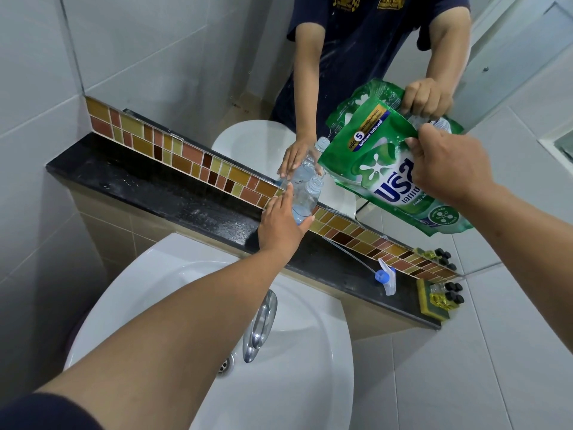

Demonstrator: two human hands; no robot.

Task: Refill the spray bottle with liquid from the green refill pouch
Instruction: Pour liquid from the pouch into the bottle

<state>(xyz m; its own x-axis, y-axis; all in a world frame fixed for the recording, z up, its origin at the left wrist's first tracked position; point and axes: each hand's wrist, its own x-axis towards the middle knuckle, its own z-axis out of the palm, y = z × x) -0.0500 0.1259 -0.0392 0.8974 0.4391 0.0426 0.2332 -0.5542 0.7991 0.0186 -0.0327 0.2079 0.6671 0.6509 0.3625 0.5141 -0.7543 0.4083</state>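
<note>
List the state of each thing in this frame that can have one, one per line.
Spray bottle: uncapped, upright on the ledge, steadied by the left hand, a little liquid at the bottom.
Green refill pouch: held up in the right hand, tilted toward the bottle, nothing visibly pouring.
Spray head: removed, lying on the ledge.
Faucet: no water running.

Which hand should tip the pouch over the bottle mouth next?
Right. The right hand already has its grip on the green refill pouch, raised beside the open neck of the spray bottle. The left hand is steadying that bottle on the black ledge.
</note>
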